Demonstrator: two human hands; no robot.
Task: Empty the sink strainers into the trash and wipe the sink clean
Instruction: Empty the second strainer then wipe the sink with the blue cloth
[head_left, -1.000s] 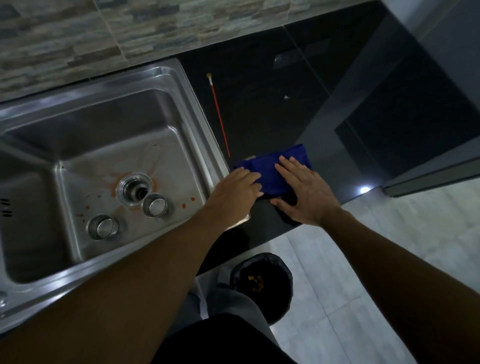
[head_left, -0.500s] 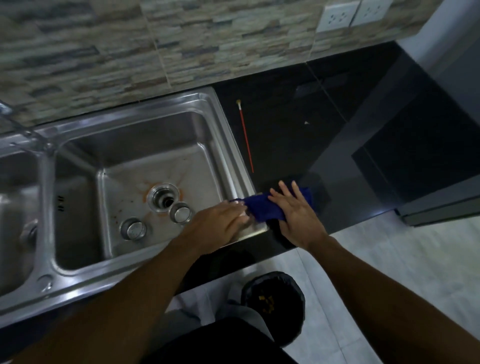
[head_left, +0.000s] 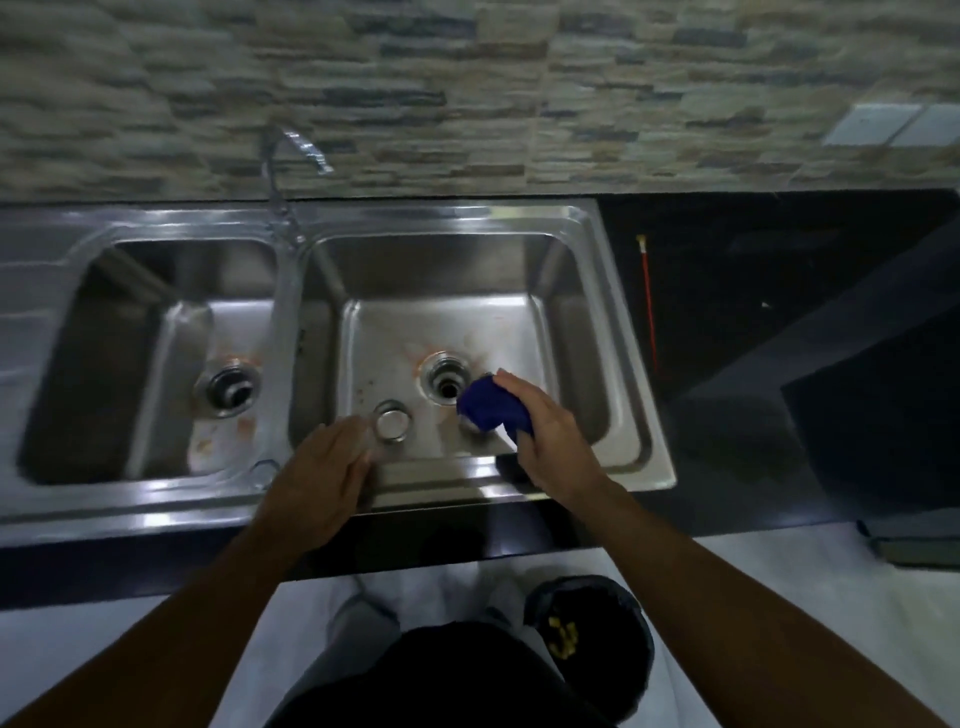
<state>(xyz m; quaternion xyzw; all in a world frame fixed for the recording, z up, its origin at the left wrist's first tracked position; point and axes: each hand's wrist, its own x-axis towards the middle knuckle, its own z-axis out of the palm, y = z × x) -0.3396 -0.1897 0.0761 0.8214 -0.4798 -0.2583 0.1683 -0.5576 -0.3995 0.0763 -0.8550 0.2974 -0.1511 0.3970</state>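
— Over the right-hand basin of the stainless-steel double sink (head_left: 467, 483), what differs from a second ago?

— The folded dark-blue cloth (head_left: 491, 408) has left the black stone surface (head_left: 727, 291). The right hand (head_left: 550, 441) grips it, fingers curled round the wad, and holds it low in the basin beside the open round drain (head_left: 447, 384).

— And the left hand (head_left: 322, 467)?

— It has come off the cloth. It hovers at the sink's front rim, fingers loose and grasping nothing, just short of the small steel strainer cup (head_left: 392, 422) standing on the basin floor.

— Only one strainer?

— A second seems to lie under the cloth, but it is too hidden to be sure.

— So where does the task stand?

— Emptying looks finished, I'd judge: the black-lined trash bin (head_left: 623, 613) on the floor holds yellow scraps, and the cup looks empty. Wiping is only starting. Around the drain lie orange stains (head_left: 415, 358), and more mark the left basin (head_left: 156, 374).

— Next?

— Probably move the cup aside, then rub at the stains.
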